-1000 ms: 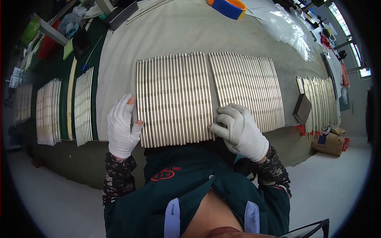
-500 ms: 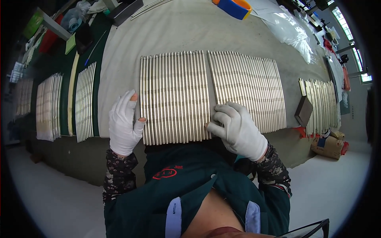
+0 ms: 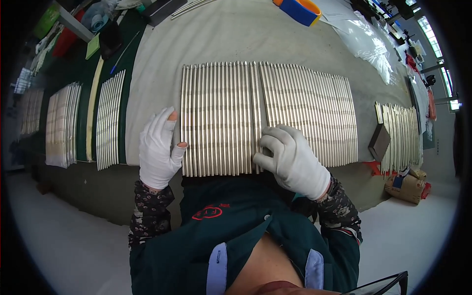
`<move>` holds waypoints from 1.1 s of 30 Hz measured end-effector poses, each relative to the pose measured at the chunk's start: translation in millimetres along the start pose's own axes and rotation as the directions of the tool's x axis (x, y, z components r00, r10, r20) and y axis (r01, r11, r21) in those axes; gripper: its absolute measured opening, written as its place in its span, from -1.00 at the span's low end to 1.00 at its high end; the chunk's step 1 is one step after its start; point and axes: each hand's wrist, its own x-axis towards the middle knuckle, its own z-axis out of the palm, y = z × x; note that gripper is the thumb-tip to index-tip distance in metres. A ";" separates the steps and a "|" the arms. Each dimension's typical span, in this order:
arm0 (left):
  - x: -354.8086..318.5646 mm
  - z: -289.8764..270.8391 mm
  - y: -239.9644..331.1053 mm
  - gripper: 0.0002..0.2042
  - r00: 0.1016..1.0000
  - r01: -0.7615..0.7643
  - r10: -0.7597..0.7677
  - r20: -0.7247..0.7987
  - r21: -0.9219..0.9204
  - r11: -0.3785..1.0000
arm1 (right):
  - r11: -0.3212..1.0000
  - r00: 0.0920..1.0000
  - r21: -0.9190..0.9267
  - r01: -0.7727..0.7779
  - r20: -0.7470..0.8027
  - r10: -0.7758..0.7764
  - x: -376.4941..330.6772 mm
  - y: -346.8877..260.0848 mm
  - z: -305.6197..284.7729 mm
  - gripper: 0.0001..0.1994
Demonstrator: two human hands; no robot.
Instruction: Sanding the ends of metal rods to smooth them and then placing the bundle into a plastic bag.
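Two side-by-side rows of slim silvery metal rods lie on the cloth in front of me, the left row [image 3: 216, 118] and the right row [image 3: 309, 108]. My left hand [image 3: 160, 150], in a white glove with bare thumb and fingertip showing, rests open along the left row's outer side, its thumb at the edge rod. My right hand [image 3: 295, 162], gloved too, has curled fingers at the gap between the rows. Its thumb and forefinger close on a metal rod [image 3: 255, 98] standing slightly apart from the left row. The fingers partly hide the rod's lower part.
More rods lie in bundles at the left [image 3: 110, 120] and far right [image 3: 400, 132]. A dark block [image 3: 379, 142] leans by the right bundle. Beyond the rows are a blue-and-orange ring [image 3: 300, 11], clear plastic sheeting [image 3: 366, 44] and a dark box [image 3: 162, 11].
A narrow gap has opened between the left row and the rod at my right fingers, which has shifted rightward. My left hand stays against the row's side. The view has shifted slightly.
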 end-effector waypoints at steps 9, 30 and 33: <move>-1.3 -4.0 -2.0 -0.37 1.000 0.015 -0.015 -0.010 -0.013 1.000 | 1.000 1.000 -0.015 0.021 0.021 -0.021 11.1 -8.2 3.6 -0.78; -8.9 -16.5 -21.3 -0.56 0.999 -0.036 0.034 0.027 0.057 0.998 | 0.995 0.994 -0.030 0.097 -0.043 -0.098 49.9 -30.7 15.8 -0.78; -10.7 -16.3 -20.9 -0.58 0.999 -0.025 0.023 0.027 0.049 0.998 | 0.994 0.996 -0.050 0.095 0.007 -0.094 53.9 -33.7 15.4 -0.79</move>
